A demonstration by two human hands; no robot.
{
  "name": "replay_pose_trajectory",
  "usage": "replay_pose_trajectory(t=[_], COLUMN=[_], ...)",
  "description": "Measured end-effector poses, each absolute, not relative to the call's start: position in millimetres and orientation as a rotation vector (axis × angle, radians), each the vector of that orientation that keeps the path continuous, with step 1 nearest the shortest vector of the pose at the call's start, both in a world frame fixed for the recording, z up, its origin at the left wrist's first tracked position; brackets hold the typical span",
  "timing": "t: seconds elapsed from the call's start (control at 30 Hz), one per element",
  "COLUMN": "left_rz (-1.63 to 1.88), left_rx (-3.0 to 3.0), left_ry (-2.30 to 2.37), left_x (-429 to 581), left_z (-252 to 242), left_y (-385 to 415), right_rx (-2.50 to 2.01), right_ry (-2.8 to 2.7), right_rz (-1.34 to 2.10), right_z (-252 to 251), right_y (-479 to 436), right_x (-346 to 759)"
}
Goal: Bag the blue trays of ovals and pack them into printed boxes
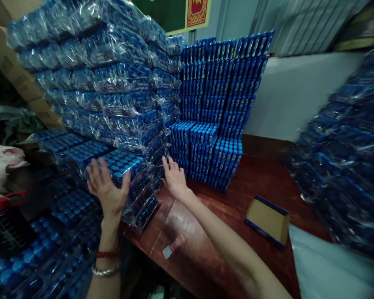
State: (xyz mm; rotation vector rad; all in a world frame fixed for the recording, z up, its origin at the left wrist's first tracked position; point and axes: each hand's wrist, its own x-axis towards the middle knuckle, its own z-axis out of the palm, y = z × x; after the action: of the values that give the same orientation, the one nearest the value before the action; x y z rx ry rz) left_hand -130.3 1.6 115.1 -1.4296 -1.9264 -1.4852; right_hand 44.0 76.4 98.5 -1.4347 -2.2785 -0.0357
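My left hand (pixel 107 189) is raised with its fingers spread, at the near side of a clear-wrapped pack of blue capped tubes (pixel 120 161). I cannot tell whether its fingers touch the wrap. My right hand (pixel 174 178) reaches to the other side of that pack, fingers stretched out and nothing in them. Under the pack lie more wrapped packs (pixel 141 207) at the table's edge. Behind both hands rises a tall stack of wrapped packs (pixel 118 79). Unwrapped blue tubes (pixel 227 155) stand in rows just beyond my right hand.
An open shallow box (pixel 268 220) lies on the red-brown table (pixel 218 216), near a white sheet (pixel 324 257). A small pink-and-white packet (pixel 174 246) is close to the front edge. More wrapped packs (pixel 345 145) are piled at right. Blue packs (pixel 34 253) fill the lower left.
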Motion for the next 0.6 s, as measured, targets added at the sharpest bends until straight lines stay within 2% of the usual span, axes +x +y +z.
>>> replay_pose_trajectory(t=[0.07,0.13,0.4,0.5,0.6], left_rz=[-1.187,-1.072,-1.146,-1.186,-1.225], left_rx=[-1.632,-1.744,-1.925,-1.919,-1.895], left_ry=[-1.925,-1.899,-1.712,-1.679,-1.599], left_x=[-128.2,-133.4,-172.9,-176.5,-175.5], left_z=[114.1,109.6,91.0,88.4,88.2], left_y=[0.6,5.0,16.0,18.6,21.6], right_rx=[-1.488,-1.462,-1.387,-1.550,-1.716], right_ry=[-2.408,-2.512,-2.580,-2.379,-1.827], right_rz=[-0.082,-0.057,0.041,0.268,0.626], right_z=[98.6,91.1,41.4,19.9,1.8], right_y=[100.8,114.9,54.8,17.9,-34.3], right_x=[29.4,25.8,82.1,130.2,211.9])
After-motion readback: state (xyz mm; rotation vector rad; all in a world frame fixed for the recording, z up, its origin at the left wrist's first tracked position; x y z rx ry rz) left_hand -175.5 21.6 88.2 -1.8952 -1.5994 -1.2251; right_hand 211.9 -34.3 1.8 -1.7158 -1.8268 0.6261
